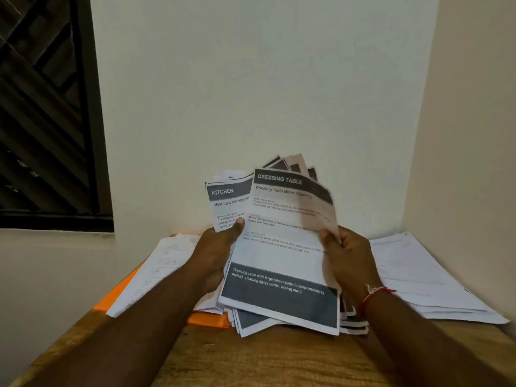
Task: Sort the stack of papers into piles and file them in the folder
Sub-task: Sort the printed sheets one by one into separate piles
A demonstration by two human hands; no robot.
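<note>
A fanned stack of printed papers [279, 308] is held upright above the wooden table. My left hand [216, 252] grips the stack's left side, thumb pressed on a sheet headed KITCHEN [227, 199]. In front lies a sheet headed DRESSING TABLE [282, 247]; my right hand [346, 255] pinches its right edge. An orange folder [208, 319] lies flat on the table under the papers on the left, mostly covered.
A pile of white sheets [156, 272] lies on the folder at the left. Another white pile [418, 277] sits at the right by the wall corner. The wooden table [251, 361] stands against the wall. A dark window [42, 107] is at the upper left.
</note>
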